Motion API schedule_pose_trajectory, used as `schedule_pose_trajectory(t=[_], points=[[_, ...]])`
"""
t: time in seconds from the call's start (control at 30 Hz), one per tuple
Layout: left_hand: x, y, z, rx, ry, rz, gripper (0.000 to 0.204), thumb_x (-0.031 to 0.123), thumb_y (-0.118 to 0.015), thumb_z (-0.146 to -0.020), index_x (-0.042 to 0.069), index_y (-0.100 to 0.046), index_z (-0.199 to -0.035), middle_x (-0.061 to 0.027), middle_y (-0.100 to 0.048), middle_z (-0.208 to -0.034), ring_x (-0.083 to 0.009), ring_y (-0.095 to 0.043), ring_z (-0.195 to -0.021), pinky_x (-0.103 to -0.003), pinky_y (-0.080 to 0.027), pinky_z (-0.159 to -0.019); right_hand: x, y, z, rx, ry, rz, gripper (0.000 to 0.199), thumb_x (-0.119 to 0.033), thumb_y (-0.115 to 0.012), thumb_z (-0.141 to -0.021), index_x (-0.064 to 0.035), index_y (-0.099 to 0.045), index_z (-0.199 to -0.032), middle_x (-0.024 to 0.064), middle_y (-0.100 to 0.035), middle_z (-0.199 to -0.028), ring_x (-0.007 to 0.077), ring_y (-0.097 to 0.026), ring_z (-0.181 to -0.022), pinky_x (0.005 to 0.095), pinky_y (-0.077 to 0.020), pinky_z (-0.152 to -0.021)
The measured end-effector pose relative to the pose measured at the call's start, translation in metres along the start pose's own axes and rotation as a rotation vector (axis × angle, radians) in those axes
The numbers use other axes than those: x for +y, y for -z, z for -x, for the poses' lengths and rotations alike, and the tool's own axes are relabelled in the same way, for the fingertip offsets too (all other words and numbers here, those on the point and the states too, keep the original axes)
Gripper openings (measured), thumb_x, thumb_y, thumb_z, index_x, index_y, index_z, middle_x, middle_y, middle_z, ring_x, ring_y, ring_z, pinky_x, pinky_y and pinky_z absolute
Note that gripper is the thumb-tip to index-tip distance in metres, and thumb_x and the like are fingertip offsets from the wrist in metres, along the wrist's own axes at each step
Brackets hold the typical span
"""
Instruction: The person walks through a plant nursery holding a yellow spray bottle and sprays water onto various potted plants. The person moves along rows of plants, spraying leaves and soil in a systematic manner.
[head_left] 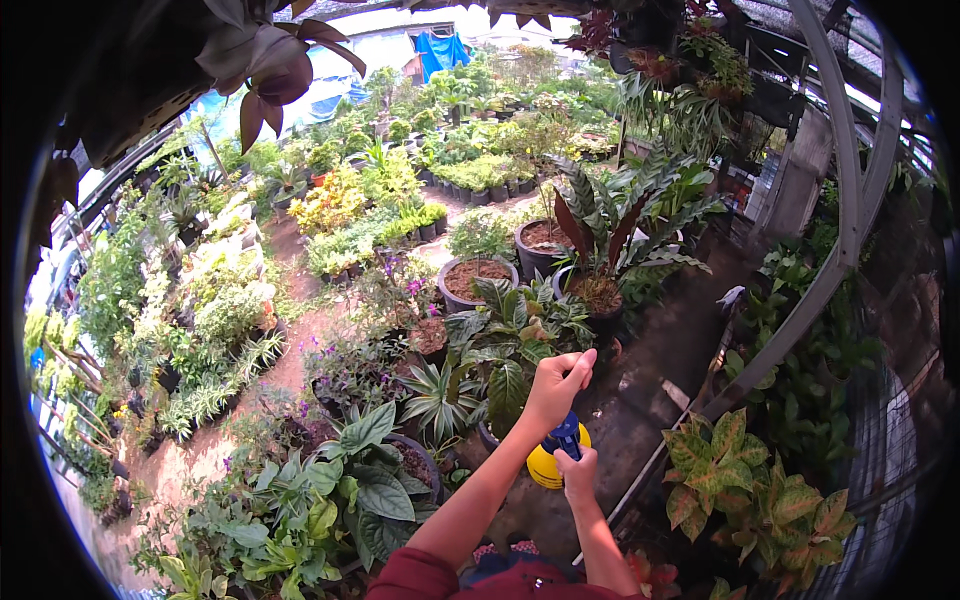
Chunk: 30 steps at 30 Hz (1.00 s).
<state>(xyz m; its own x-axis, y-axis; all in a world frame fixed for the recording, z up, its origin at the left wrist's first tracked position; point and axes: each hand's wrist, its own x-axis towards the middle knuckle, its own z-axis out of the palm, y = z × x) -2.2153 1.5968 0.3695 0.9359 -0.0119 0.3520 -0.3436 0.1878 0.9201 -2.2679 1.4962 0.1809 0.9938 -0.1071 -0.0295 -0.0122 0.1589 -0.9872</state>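
My left hand (556, 385) pinches the pump handle above the yellow pressure sprayer (545, 466), held over the wet path (640, 390) beside the potted plants (500, 350), while my right hand (579, 472) clasps its blue neck (566, 437); rigid, smooth plastic, probably water-heavy, best gripped there.

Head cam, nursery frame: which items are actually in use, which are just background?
In use:
left hand, raised over the sprayer
right hand, gripping the blue top
yellow sprayer bottle

Background:
soil-filled pots
spotted croton
curved metal frame
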Motion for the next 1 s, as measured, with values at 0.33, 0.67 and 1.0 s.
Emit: schedule_pose_trajectory(t=[0.33, 0.67, 1.0], points=[[-0.065, -0.006, 0.034, -0.014, 0.014, -0.397, 0.039, 0.028, -0.053, -0.089, -0.001, -0.05, -0.064, -0.0142, -0.046, -0.054, -0.0265, -0.044, -0.047, -0.035, -0.035, -0.049, -0.039, 0.012, 0.002, -0.061, 0.059, -0.039, 0.012, -0.005, -0.064, -0.072, -0.0022, -0.055, -0.065, -0.001, -0.051, -0.055, 0.0053, -0.045, -0.044, 0.0211, -0.0315, -0.042], [-0.118, -0.024, 0.034, 0.02, 0.064, -0.45, 0.032, 0.028, -0.054, -0.089, 0.0, -0.056, -0.073, -0.0122, -0.056, -0.059, -0.0267, -0.055, -0.054, -0.034, -0.041, -0.052, -0.01, 0.029, -0.016, -0.048, -0.061, -0.175, 0.015, -0.008, -0.066, -0.078, -0.003, -0.056, -0.069, -0.001, -0.051, -0.055, 0.0061, -0.046, -0.044, 0.0214, -0.0328, -0.042], [-0.202, -0.001, 0.074, -0.024, 0.373, -0.478, 0.035, 0.033, -0.054, -0.089, 0.001, -0.059, -0.075, -0.0098, -0.058, -0.059, -0.0193, -0.059, -0.056, -0.031, -0.045, -0.055, 0.079, 0.056, -0.008, -0.115, -0.3, -0.025, 0.013, -0.006, -0.064, -0.075, -0.0024, -0.057, -0.064, 0.0023, -0.055, -0.055, 0.0094, -0.05, -0.045, 0.0231, -0.0364, -0.044]])
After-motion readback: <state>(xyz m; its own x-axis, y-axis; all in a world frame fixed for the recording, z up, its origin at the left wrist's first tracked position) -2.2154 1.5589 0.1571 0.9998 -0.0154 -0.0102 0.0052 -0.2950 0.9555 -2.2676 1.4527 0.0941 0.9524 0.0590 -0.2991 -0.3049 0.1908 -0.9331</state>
